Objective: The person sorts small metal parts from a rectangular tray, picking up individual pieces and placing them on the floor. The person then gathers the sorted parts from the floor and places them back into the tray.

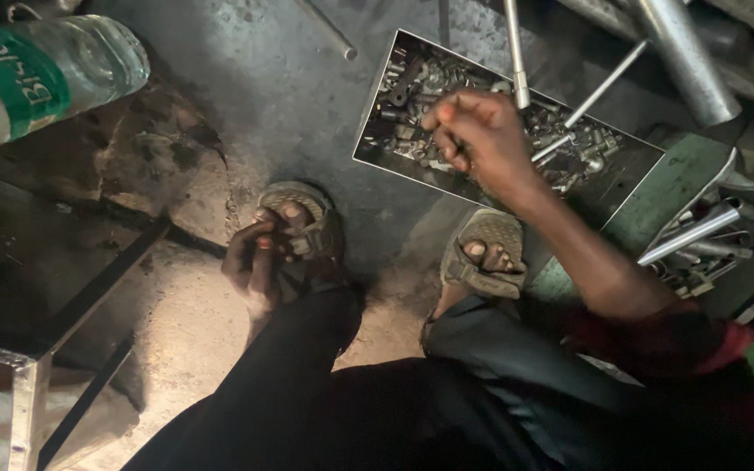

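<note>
Floor (246,96): dark stained concrete, lighter and dusty toward the lower left; carries everything listed below

Metal frame (32,366): square-section steel, lower left, with dark bars running diagonally over the dusty patch of floor

Steel pipes (687,57): several round tubes lying at the upper right, well apart from both hands

Plastic bottle (41,74): clear, green label, lying on its side at the upper left, far from the hands

Metal tray (373,118): shallow rectangular box on the floor ahead of the feet, filled with small sockets, nuts and bolts; two long thin rods lean across its far and right edges

Second tray (709,253): at the right edge beside a green surface, holding more small fittings and a shiny tube

Sandals (482,253): worn brown pair on the person's feet, one on each side of the dark trousers

Right hand (482,139): hovering over the tray's middle, fingers curled inward and thumb pressed to the fingertips in a pinching grip; a small part may sit between them, but it is too small and dark to tell

Left hand (255,262): resting on the left sandal, fingers loosely bent against its strap; grip slack, nothing held
</note>
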`<state>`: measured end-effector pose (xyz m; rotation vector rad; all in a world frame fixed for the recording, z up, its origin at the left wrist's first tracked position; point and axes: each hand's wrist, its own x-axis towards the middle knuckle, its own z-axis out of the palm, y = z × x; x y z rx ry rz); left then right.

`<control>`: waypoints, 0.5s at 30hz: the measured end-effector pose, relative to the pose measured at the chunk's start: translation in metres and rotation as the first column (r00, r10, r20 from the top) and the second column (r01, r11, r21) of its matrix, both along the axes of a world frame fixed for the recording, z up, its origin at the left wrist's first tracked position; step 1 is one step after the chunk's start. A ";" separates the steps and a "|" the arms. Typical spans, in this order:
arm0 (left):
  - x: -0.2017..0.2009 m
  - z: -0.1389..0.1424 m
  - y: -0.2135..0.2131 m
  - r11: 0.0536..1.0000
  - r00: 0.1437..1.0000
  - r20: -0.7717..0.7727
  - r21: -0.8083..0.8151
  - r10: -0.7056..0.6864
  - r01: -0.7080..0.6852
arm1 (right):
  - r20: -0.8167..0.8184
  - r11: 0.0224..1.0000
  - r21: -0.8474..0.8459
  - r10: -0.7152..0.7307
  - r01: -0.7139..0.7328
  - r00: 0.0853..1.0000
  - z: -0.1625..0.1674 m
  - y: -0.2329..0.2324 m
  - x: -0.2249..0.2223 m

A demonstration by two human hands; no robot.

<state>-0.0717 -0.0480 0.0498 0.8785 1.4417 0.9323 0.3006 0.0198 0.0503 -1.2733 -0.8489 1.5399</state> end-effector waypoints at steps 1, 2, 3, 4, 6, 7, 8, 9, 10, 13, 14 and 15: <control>0.001 0.000 0.000 1.000 1.000 0.007 0.012 -0.001 0.001 | 0.300 0.979 0.191 0.011 -0.071 0.954 0.004 0.006 -0.004; 0.001 -0.001 0.000 1.000 1.000 0.012 0.024 -0.001 0.000 | 0.567 0.918 0.344 -0.037 -0.196 0.823 0.007 0.010 -0.009; 0.001 -0.001 0.000 0.999 1.000 0.018 0.035 -0.001 0.001 | 0.539 0.983 0.110 0.063 -0.144 0.840 0.011 0.014 -0.011; 0.001 -0.001 0.001 1.000 1.000 0.011 0.030 -0.007 0.006 | 0.486 0.985 -0.135 0.156 -0.103 0.860 0.013 0.016 -0.012; 0.000 -0.001 0.001 1.000 1.000 -0.003 0.021 -0.012 0.012 | 0.136 0.922 -0.374 0.161 -0.100 0.977 0.017 0.018 -0.011; -0.001 0.000 0.001 0.999 1.000 -0.017 0.031 -0.024 0.024 | -0.148 0.920 -0.372 0.071 -0.122 0.986 0.018 0.017 -0.008; -0.001 0.000 0.002 0.998 0.999 -0.031 0.041 -0.035 0.036 | -0.419 0.920 -0.365 -0.026 -0.142 0.908 0.019 0.016 -0.005; -0.002 0.001 0.002 0.998 0.998 -0.045 0.052 -0.045 0.047 | -0.502 0.935 -0.315 -0.019 -0.162 0.865 0.018 0.015 -0.003; -0.002 0.002 0.002 0.998 0.997 -0.057 0.040 -0.044 0.046 | -0.580 0.948 -0.266 -0.011 -0.176 0.814 0.018 0.013 0.000; -0.002 0.003 0.004 0.996 0.994 -0.079 0.048 -0.070 0.074 | -0.712 0.959 -0.214 -0.023 -0.186 0.702 0.016 0.009 0.003; -0.002 0.002 0.006 0.992 0.992 -0.079 0.080 -0.095 0.101 | -0.739 0.959 -0.212 -0.033 -0.186 0.673 0.015 0.008 0.002; -0.001 0.003 0.006 0.985 0.989 -0.082 0.112 -0.120 0.129 | -0.747 0.952 -0.244 -0.064 -0.184 0.661 0.015 0.007 0.003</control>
